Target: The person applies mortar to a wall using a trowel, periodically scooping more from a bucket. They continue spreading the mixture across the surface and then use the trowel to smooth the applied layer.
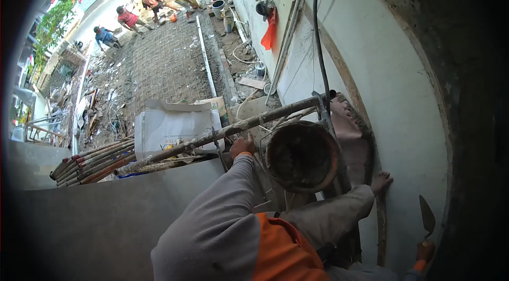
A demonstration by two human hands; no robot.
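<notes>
My left hand (243, 146) is at the scaffold pole (265, 117), its fingers closed against it and partly hidden. My right hand (424, 252), low at the right edge, is shut around the handle of a pointed trowel (427, 215), whose blade points up near the pale wall. A round bucket (301, 156) with grey mortar inside stands between my arms, just right of my left hand. My bare foot (381, 182) rests against the wall side, beyond the bucket.
Below lies ground covered with a steel mesh (167, 61). Several people work at its far end, among them one in a red shirt (128, 18). Bundled poles (98, 162) and a paper sack (172, 127) lie left of my arm. A dark cable (317, 27) hangs along the wall (403, 95).
</notes>
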